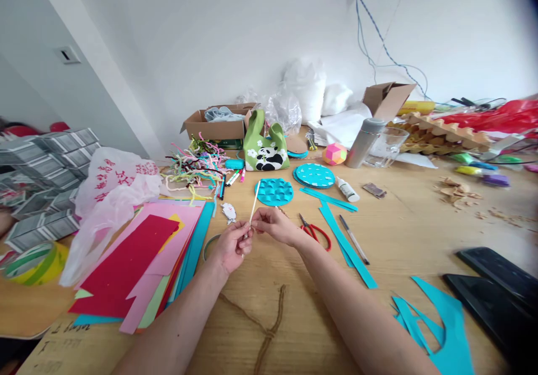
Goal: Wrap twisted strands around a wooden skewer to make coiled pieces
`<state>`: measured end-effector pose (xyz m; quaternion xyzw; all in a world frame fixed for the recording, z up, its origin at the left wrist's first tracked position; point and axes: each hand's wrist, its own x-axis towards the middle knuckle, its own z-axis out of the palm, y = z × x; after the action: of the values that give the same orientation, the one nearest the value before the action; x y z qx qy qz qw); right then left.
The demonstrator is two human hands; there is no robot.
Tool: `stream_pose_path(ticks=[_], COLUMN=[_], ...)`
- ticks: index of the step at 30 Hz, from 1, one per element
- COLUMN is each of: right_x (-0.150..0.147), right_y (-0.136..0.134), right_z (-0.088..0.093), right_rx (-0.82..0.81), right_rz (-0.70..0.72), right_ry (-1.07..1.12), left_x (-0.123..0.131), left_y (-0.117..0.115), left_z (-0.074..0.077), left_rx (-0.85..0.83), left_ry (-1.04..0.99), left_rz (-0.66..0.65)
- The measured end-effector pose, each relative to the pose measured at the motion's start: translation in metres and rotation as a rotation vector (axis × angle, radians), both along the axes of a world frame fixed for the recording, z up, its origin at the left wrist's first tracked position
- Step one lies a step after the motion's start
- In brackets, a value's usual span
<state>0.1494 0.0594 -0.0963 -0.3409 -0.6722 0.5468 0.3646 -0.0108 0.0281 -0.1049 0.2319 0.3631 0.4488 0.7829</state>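
My left hand (pixel 235 247) is closed around the lower end of a thin white stick (pixel 254 202), which stands nearly upright. My right hand (pixel 274 225) pinches at the same lower end, its fingertips touching the left ones. Whatever else lies between the fingertips is too small to make out. Just behind the stick lies a blue disc (pixel 274 192) with rows of curled flaps. Red-handled scissors (pixel 316 236) rest beside my right wrist. Brown twine (pixel 269 333) lies on the table between my forearms. A roll of tape (pixel 209 246) is partly hidden behind my left hand.
Coloured paper sheets (pixel 138 257) are stacked at left, near a tangle of pipe cleaners (pixel 197 165). Behind stand a green panda bag (pixel 267 149) and a grey bottle (pixel 365 142). Blue paper strips (pixel 347 243), a pen (pixel 354 239) and dark phones (pixel 483 302) lie at right.
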Motion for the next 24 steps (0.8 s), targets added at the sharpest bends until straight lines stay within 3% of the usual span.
stream_pose_path(ticks=[9, 14, 24], right_x=[-0.003, -0.005, -0.008], right_y=[0.003, 0.004, 0.003], right_z=[-0.007, -0.011, -0.012], right_rx=[0.017, 0.099, 0.139], right_rz=[-0.043, -0.125, -0.128], right_ry=[0.077, 0.047, -0.088], left_x=[-0.004, -0.004, 0.000], left_y=[0.004, 0.003, 0.001], left_z=[0.002, 0.003, 0.000], left_rx=[-0.063, -0.076, -0.026], left_ry=[-0.048, -0.060, -0.009], left_rz=[0.001, 0.008, 0.035])
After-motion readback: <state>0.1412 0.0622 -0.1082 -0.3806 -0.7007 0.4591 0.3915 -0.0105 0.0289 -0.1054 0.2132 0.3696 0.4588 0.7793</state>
